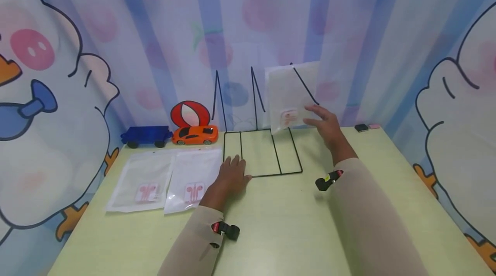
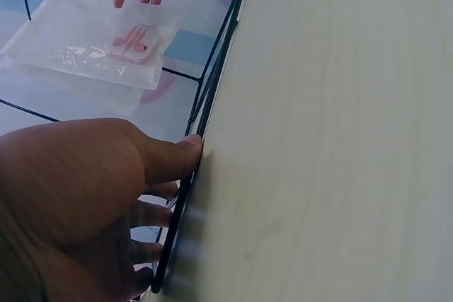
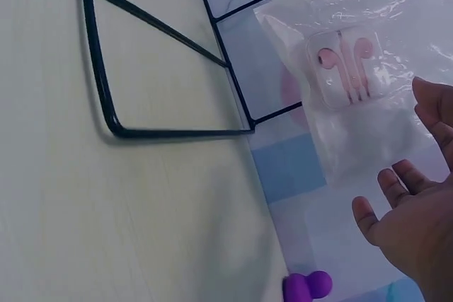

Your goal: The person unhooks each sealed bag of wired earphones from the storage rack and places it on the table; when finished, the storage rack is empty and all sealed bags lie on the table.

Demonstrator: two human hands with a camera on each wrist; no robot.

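A clear plastic bag [image 1: 288,95] hangs on the right arm of a black wire rack [image 1: 271,175], whose other two arms hold nothing. Inside the bag, pink earphones sit in a clear case [image 3: 347,67]. My right hand [image 1: 326,127] is beside the bag's lower right edge, fingers spread and apart from the thumb. My left hand [image 1: 231,176] rests on the front left of the rack's base, with the thumb [image 2: 173,157] on the front bar. Two similar bags, one bag [image 1: 143,181] left of the other bag [image 1: 193,177], lie flat on the table left of that hand.
An orange toy car [image 1: 195,135] and a blue toy wagon [image 1: 146,136] stand at the table's back left, by a red and white ball shape [image 1: 190,113]. Small black [image 1: 361,128] and pink pieces [image 1: 374,126] lie at the back right. A printed curtain [image 1: 248,17] hangs behind.
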